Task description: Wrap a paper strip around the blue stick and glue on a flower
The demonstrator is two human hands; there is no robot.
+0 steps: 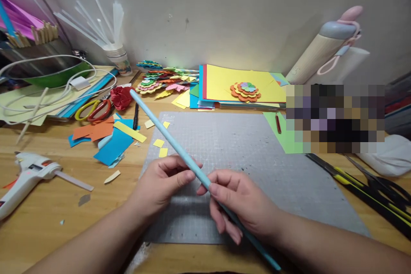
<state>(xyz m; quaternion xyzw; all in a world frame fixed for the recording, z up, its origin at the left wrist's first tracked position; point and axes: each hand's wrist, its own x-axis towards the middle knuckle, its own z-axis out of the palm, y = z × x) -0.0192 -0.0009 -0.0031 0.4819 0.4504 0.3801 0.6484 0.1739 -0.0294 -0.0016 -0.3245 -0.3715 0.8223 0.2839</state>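
Left of the grey gridded cutting mat (pixel 250 150) lies a white plastic glue gun (pixel 37 169), a translucent stick jutting from its nozzle toward the mat. Farther back, beyond the mat's far left corner, are scissors with yellow and red handles (pixel 93 110); nearer that corner lies a heap of orange and blue paper scraps (pixel 114 145). Above the mat, the left hand (pixel 167 177) has its thumb and index finger narrowed around the middle of a long, slim, light-blue stick (pixel 170 138). The stick slants across the mat, from past its far left corner to beyond its near edge. Just right of the left hand and also over the mat, the right hand (pixel 237 197) holds the stick between thumb and curled fingers. Behind the mat, a layered orange paper flower with a multicoloured centre (pixel 245 92) rests on a yellow paper sheet (pixel 221 81). Along the mat's right edge lies a black-and-yellow cutter (pixel 349 178).
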